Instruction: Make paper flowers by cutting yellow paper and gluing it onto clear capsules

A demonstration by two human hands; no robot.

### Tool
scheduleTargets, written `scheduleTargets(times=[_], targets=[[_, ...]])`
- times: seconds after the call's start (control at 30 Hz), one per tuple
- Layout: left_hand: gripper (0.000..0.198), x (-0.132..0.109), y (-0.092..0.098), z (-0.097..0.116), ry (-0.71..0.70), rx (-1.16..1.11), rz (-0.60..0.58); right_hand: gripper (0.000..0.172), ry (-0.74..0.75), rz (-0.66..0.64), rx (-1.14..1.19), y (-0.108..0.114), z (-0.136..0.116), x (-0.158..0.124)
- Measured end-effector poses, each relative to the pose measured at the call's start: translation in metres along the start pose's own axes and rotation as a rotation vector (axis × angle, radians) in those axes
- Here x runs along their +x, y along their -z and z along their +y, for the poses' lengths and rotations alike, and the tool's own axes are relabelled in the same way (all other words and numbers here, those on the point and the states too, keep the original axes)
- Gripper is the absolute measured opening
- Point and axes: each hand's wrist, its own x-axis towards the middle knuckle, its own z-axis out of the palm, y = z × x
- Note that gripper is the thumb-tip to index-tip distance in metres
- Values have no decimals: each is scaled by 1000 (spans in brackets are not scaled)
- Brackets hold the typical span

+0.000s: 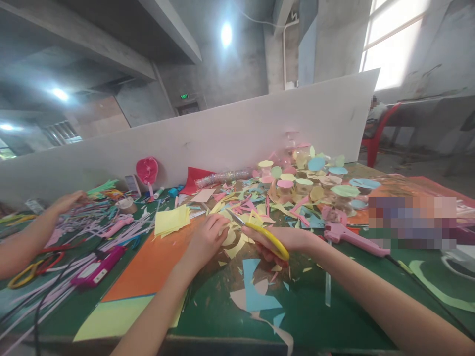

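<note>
The step in hand looks like cutting paper. The right hand [270, 244] is curled round the handles of the yellow scissors [269, 238], and their pointed tip is up by the left hand [211, 236]. I can't tell how wide the blades are apart. The left hand is bent in, with its fingers close together, and it seems to pinch a bit of pale yellow paper [232, 238]. That paper is between the two hands, just over the messy middle of the green table [208, 316]. To make a good next cut, I think the left hand would need to hold the paper firm and turn it a little, with its fingertips away from the blades. A pile of yellow paper [171, 221] lies just beside the left hand, on an orange sheet [148, 262]. A blue scrap [256, 291] is nearer the table's front edge. Lots of round paper bits [285, 184] sit at the back, and a pink glue gun [356, 240] lies near the right arm. There is a pale label on the dark pink box [100, 267], but it is too blurry to read. The green sign [184, 96] far away has marks I can't read. I see no brand names.
</note>
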Motion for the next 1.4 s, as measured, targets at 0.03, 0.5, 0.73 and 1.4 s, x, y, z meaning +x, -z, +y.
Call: scheduleTargets(times=[0.03,0.5,0.73,1.4], targets=[[11,0,0,0,-4,3,3,59,2,9,-2,1,0,-1],[11,0,1,-2,-1,140,19,56,10,59,-77,3,4,-1],[11,-1,3,-3,10,46,-15,56,-11,-35,-91,10,3,-2],[7,-4,1,-7,45,78,-6,55,47,98,-32,9,17,9]])
